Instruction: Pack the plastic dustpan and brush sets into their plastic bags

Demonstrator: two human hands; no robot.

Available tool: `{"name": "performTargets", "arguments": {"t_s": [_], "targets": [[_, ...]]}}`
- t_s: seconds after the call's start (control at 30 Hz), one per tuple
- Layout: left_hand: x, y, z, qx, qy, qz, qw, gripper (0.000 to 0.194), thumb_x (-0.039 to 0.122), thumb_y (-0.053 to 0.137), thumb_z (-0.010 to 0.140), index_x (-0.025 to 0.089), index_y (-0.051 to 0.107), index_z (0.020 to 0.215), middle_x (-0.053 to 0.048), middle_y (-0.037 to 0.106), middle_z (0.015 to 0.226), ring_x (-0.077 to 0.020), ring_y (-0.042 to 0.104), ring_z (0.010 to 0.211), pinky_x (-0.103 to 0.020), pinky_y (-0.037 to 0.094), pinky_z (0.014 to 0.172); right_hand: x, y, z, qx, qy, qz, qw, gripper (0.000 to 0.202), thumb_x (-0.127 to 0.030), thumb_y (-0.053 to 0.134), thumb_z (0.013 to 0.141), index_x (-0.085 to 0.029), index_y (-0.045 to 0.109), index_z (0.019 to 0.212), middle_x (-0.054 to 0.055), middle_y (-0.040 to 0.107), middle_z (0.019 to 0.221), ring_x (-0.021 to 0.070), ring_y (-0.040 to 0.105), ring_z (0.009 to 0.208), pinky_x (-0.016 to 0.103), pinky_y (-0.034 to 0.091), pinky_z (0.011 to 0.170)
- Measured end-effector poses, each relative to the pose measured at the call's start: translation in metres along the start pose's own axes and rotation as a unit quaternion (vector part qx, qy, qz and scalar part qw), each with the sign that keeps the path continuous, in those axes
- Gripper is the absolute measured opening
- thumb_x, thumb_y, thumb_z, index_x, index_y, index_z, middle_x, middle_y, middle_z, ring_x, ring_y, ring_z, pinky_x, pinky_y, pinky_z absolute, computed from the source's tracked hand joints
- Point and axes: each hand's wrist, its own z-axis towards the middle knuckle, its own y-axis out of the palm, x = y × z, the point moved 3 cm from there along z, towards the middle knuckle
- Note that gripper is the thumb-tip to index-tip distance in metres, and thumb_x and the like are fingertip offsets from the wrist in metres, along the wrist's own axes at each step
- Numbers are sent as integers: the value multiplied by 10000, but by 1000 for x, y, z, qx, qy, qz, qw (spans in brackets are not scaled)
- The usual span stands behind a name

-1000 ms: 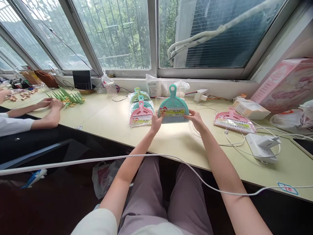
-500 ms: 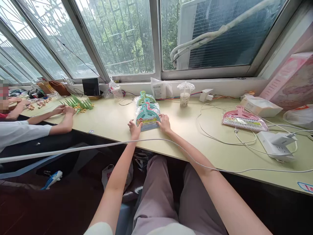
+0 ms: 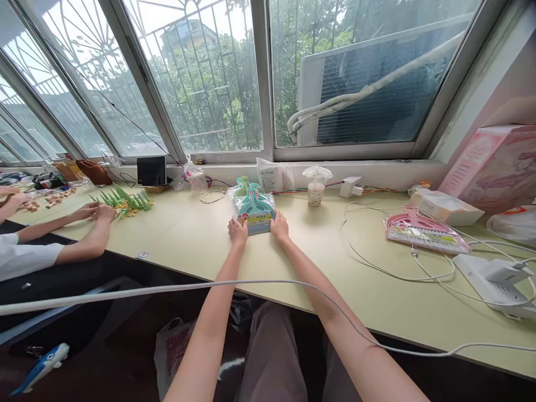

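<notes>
A teal dustpan-and-brush set (image 3: 255, 207) in clear wrapping, with a yellow label, lies on the pale table (image 3: 201, 245) in front of me. My left hand (image 3: 238, 230) grips its left edge, thumb on the front. On the opposite edge my right hand (image 3: 279, 226) holds it with fingers closed round the side. Just behind it is a green wrapped set (image 3: 243, 186), partly covered by the teal one. A pink wrapped set (image 3: 427, 231) rests farther right, touched by neither hand.
A lidded cup (image 3: 316, 187) stands behind my right hand. White cables and a power strip (image 3: 496, 285) lie right. One cable crosses over my forearms. At left, another person's hands (image 3: 98, 212) are at green stems (image 3: 123, 202). A tissue box (image 3: 446, 206) sits back right.
The view has tilted up. The teal set now sits more squarely over the green one behind, and my hands have moved closer together on its sides.
</notes>
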Motion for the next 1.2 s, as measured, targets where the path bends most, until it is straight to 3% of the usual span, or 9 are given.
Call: {"name": "performTargets", "arguments": {"t_s": [0.13,0.3,0.43,0.57,0.73,0.87,0.97,1.07,1.2], "targets": [[6,-6,-14,66,61,48,995,764,388,572,916,54,268,1532,-278,420,1509,-400,370,1425,-581,299,1156,2,-4,-1,-4,-7,-2,1000,539,-224,453,945,-148,411,1477,159,547,1417,276,479,1332,415,395,1104],[30,-20,-35,152,207,64,964,651,393,542,937,93,376,1490,-243,336,1589,-370,206,1527,-653,22,1216,0,-10,-13,-7,9,-4,1000,575,-294,501,955,-148,369,1495,158,533,1418,272,488,1309,415,394,1100],[47,-15,-48,90,322,28,942,465,346,491,966,165,522,1394,-202,354,1598,-343,197,1542,-698,-79,1185,-2,-39,-35,24,-26,-23,999,562,-357,484,974,-177,364,1493,151,488,1465,268,457,1333,404,402,1083],[60,7,-70,-22,463,50,885,402,252,473,970,262,597,1352,-149,530,1488,-318,396,1462,-686,-40,1204,25,-130,-47,99,-111,-150,977,507,-209,421,961,-209,409,1468,126,439,1517,251,397,1376,387,385,1079],[96,34,-117,-42,619,88,779,506,156,494,933,305,556,1413,-90,551,1480,-248,459,1424,-535,137,1262,119,-279,-45,52,-29,-435,899,691,-42,493,821,-185,425,1494,185,342,1598,334,269,1482,551,244,1153],[155,69,-148,-37,631,82,770,435,128,486,921,226,614,1324,-124,518,1497,-269,439,1428,-499,275,1220,178,-339,-52,-83,65,-527,843,708,-111,546,824,-137,390,1514,263,431,1530,419,362,1434,689,205,1115],[188,100,-158,-120,611,43,781,382,88,459,898,210,660,1199,-127,544,1449,-274,460,1396,-488,362,1169,189,-348,-58,-77,39,-489,868,591,-58,496,832,-97,495,1421,271,604,1349,370,568,1263,586,341,1073],[192,118,-148,-189,513,-21,837,317,90,462,871,220,697,1040,-128,571,1377,-293,519,1314,-483,437,1099,187,-352,-61,-22,19,-432,901,437,-57,461,870,-130,635,1264,239,710,1153,329,668,1105,512,428,1006],[173,115,-121,-231,292,-187,909,202,183,506,857,234,701,857,-111,656,1174,-281,612,1148,-465,482,1034,168,-362,-57,81,20,-386,919,382,-128,480,919,-185,679,1239,198,748,1028,299,701,993,453,479,946]]}}
